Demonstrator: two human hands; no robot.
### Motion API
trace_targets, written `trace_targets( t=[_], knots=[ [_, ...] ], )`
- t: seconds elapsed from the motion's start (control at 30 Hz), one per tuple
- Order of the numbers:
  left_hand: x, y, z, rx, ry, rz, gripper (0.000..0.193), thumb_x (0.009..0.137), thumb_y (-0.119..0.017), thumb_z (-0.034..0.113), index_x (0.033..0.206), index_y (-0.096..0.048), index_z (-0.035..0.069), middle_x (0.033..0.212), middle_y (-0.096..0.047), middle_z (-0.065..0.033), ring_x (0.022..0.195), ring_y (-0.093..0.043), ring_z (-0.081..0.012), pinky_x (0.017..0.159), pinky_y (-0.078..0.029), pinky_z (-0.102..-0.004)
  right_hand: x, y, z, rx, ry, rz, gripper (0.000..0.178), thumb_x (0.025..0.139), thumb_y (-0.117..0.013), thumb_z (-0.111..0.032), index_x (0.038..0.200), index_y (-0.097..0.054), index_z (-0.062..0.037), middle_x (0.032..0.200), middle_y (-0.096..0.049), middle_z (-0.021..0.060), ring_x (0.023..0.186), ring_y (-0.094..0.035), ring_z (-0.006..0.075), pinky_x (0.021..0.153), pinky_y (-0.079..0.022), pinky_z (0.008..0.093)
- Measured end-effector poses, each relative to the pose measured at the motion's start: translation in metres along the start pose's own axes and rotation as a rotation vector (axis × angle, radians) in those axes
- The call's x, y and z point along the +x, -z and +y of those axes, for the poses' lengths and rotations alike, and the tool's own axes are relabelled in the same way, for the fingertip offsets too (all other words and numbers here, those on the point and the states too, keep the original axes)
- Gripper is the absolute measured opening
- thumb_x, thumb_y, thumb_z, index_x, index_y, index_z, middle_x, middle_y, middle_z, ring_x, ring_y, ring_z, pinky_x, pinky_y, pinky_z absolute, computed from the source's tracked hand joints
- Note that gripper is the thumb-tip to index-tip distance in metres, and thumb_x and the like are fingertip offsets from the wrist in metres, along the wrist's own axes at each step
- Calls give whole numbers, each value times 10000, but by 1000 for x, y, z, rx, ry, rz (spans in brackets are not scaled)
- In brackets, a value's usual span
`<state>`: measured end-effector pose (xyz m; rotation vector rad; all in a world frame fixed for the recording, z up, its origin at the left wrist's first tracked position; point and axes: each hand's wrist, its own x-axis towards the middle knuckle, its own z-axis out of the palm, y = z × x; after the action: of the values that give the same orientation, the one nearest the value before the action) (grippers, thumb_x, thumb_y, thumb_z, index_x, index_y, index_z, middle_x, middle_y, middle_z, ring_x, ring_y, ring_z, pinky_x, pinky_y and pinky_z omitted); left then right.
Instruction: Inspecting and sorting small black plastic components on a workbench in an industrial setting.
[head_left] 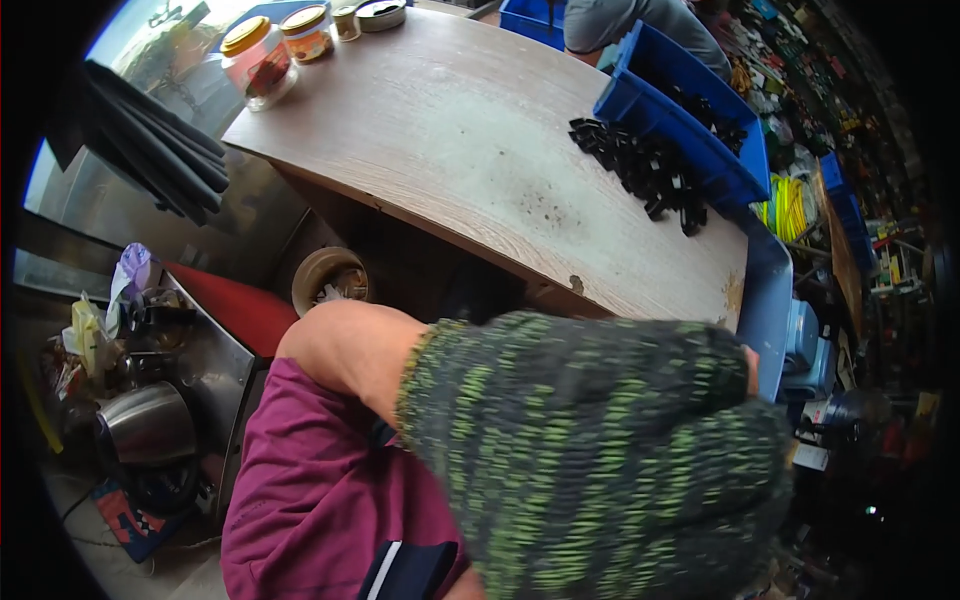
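My left hand [610,460], in a dark knitted glove flecked with green, fills the lower right, very close and blurred by motion. It reaches across from the lower middle. Its fingers bend away from sight, so whether they hold anything cannot be made out. A small bit of bare skin shows at the glove's right edge. Behind the glove stands a pale wooden table [470,120], with a pile of small black parts [640,170] near its right end. My right hand does not show.
A blue bin [690,110] with more black parts stands behind the pile. Lidded jars [255,65] line the far left corner. Beneath the table edge is a round bucket [328,275]. At left, a steel kettle [150,425] sits beside a metal cabinet. Another person's leg [640,25] shows beyond the table.
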<state>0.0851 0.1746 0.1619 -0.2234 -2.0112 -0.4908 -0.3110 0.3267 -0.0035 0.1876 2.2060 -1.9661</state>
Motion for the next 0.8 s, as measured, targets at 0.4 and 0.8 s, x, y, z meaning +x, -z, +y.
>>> trace_targets(
  t=[0.4, 0.8],
  knots=[
    [-35, 20, -24, 114, 100, -65, 309, 739, -741, 90, 1047, -715, 84, 954, -702, -129, 858, -690, -287, 731, -550, -384, -33, -17, -4, 195, -86, -255, 181, 855, -644, -172, 789, -514, -65, 477, -381, 32, 430, -482, 192, 568, -592, 459],
    [-148, 6, -130, 87, 795, 132, 254, 840, -666, -41, 1082, -711, 25, 986, -717, -134, 888, -699, -283, 784, -553, -339, -40, -26, -4, 164, -67, -266, 211, 866, -650, -205, 749, -525, -82, 482, -392, 28, 455, -496, 189, 585, -576, 446]
  ],
)
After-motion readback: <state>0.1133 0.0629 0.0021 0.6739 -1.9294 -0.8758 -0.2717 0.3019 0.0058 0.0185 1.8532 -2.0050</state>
